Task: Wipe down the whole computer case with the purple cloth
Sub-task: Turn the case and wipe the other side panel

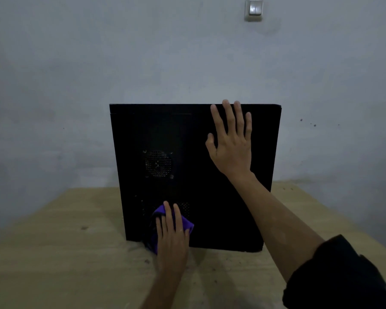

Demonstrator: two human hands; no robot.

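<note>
Left hand: left hand [172, 236] is flat on the purple cloth [186, 225], fingers straight and pointing up, pressing it against the lower part of the case's near panel. Nothing curled, nothing pinched, just a flat palm on fabric.
Right hand: right hand [231, 139] is spread wide on the upper right of the same panel, fingers straight and fanned, the fingertips reaching to the top edge. It holds nothing, only rests against the case. A dark sleeve [334, 275] is pushed up past the forearm.
Purple cloth: bunched under the left hand, showing at the fingertips, along the right of the knuckles and down the left side of the hand, low on the panel near the bottom edge, partly over a small perforated patch.
Computer case: black computer case [187, 130] stands upright on the bench, its broad side panel facing the camera. A round fan grille [158, 163] sits left of centre, above the cloth and well apart from the right hand.
Bench: pale wooden bench [65, 253], speckled with dark marks near the base of the case.
Wall: grey wall [76, 63] right behind, with a white light switch [253, 10] high up.
</note>
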